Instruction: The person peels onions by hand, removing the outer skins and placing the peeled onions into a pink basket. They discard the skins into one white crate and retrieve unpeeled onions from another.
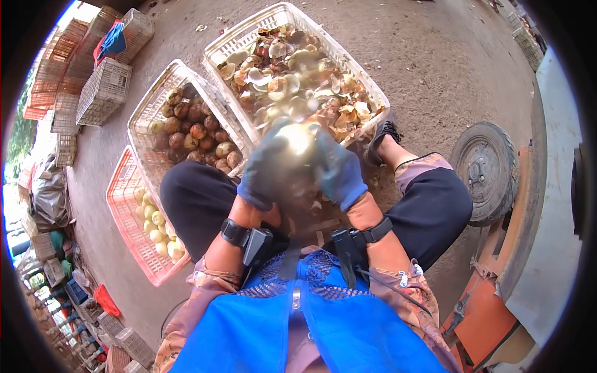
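Note:
My left hand (264,168), in a dark glove with a blue cuff, has its fingers wrapped round one side of a pale round fruit (297,139). On the other side of the fruit is my right hand (339,166), gloved alike; glare and blur hide its fingertips and anything in them. Just beyond both hands lies a white crate (379,93) full of peelings (286,68). Brown unpeeled round fruits (198,131) fill part of a second white crate (140,124) to the left. Pale peeled ones (157,219) lie in a pink crate (132,239).
A wheel (482,171) stands right of my right knee, beside an orange metal frame (488,317) and a grey panel (556,155). Stacked crates (102,90) and a grey bag (48,193) are at the left. A shoe (382,140) is beside the peelings crate.

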Demonstrator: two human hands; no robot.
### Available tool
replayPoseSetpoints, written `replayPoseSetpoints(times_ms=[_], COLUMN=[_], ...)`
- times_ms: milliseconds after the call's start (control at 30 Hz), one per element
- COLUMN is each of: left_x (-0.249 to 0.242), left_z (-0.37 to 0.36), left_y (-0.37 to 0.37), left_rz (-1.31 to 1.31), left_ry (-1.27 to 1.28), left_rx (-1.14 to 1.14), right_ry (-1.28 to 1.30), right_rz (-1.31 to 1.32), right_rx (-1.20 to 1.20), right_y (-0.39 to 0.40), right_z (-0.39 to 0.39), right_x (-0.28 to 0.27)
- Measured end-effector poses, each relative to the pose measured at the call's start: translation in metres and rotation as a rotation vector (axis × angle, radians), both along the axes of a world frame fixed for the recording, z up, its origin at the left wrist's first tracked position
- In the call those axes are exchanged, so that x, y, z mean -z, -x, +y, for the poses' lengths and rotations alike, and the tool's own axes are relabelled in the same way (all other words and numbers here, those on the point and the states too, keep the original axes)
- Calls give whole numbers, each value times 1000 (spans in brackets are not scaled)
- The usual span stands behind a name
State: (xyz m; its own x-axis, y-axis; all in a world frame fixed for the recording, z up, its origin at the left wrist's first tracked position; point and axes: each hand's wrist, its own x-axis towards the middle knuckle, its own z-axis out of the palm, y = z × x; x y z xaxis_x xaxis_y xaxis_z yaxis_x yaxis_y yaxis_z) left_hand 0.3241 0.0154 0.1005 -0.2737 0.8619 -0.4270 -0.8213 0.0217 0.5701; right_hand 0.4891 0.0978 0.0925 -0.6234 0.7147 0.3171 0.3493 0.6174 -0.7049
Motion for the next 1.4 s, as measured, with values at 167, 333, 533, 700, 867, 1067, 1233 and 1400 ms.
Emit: replayPoseSetpoints(times_ms=[167, 333, 533, 700, 867, 1067, 1233, 1400], left_x=[33, 43, -6, -27, -36, -36, -6, 2], left_z=[-15, -24, -1, 8, 14, 13, 7, 3], left_y=[8, 9, -1, -7, -16, -17, -8, -4], left_rz=[11, 276, -84, 786, 704, 745, 1159, -64], left_ry=[81, -31, -87, -31, -10, -82, -187, -169], left_rx=[50, 24, 157, 363, 286, 313, 250, 107], right_ry=[-61, -167, 576, 499, 616, 348, 459, 377], right_rz=[-179, -356, 129, 476, 441, 174, 214, 199], right_rx=[-54, -29, -35, -108, -116, 169, 206, 15], right_y=[-4, -2, -14, -3, -5, -10, -17, 1], right_z=[4, 14, 32, 15, 21, 47, 34, 1], right_x=[-5, 6, 46, -8, 33, 28, 33, 19])
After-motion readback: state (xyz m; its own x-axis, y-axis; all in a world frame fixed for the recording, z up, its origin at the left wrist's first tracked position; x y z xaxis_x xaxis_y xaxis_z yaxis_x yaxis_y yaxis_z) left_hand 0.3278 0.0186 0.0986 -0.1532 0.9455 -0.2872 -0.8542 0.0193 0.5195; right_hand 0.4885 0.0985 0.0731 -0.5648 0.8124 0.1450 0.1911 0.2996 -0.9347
